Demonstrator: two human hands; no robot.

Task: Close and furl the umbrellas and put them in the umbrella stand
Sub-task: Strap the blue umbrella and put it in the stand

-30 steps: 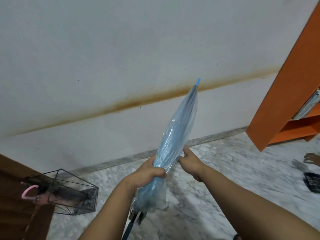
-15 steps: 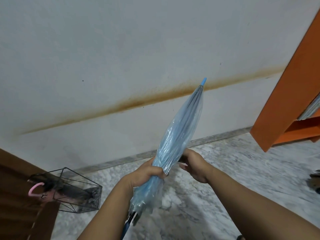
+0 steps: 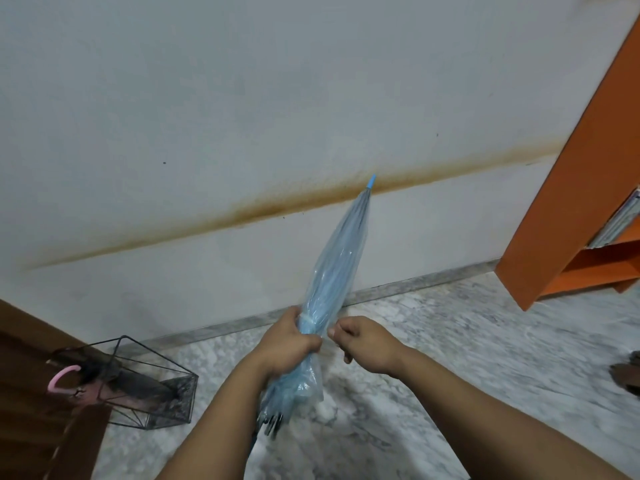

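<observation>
A closed, see-through blue umbrella (image 3: 337, 261) points up and away toward the wall, its blue tip at the top. My left hand (image 3: 289, 341) grips it around the gathered canopy near the middle. My right hand (image 3: 360, 336) sits just right of the umbrella with its fingers curled; its fingertips pinch something small at the canopy's edge, likely the tie strap, though it is too small to make out. A black wire umbrella stand (image 3: 149, 386) stands on the floor at lower left. It holds a dark umbrella with a pink curved handle (image 3: 62, 377).
A white wall with a brown stain line runs across the back. An orange shelf unit (image 3: 571, 188) stands at the right. A brown wooden panel (image 3: 31, 410) fills the lower left corner. The floor (image 3: 467, 341) is grey marble, with a dark object (image 3: 628, 374) at its right edge.
My right hand has come off the canopy's side and now pinches at its edge. The umbrella has tilted slightly more upright. The view has shifted a little.
</observation>
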